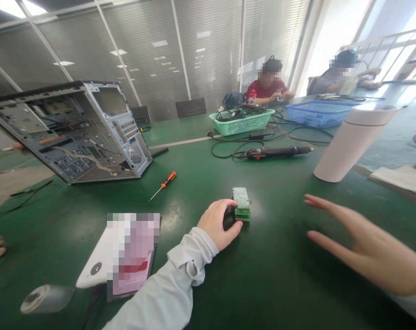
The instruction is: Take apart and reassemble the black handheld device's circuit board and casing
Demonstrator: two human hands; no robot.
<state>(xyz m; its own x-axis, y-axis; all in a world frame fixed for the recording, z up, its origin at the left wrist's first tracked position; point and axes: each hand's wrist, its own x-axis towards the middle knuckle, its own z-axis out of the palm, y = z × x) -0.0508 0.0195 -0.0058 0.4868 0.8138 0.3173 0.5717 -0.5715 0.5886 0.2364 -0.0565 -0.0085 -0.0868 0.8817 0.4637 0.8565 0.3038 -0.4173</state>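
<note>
My left hand [218, 223] reaches to the middle of the green table, thumb and fingers closed round the left side of a small boxy module [241, 201]. The module has a pale top face and a green circuit board edge toward me; its left side is partly hidden by my fingers. Off to the right, my right hand [362, 243] hovers over the table with fingers stretched out and thumb apart, holding nothing. An orange and black screwdriver [169, 179] lies beyond my left hand, and a black electric screwdriver [278, 152] with a cable rests farther back.
An opened computer case [139, 137] stands at the left. A pinkish tumbler [348, 146] is at the right. Behind are a green basket of cables [244, 123] and a blue basket [319, 114]. A phone-like white object [101, 256] and a tape roll [46, 299] sit front left. Two people sit behind.
</note>
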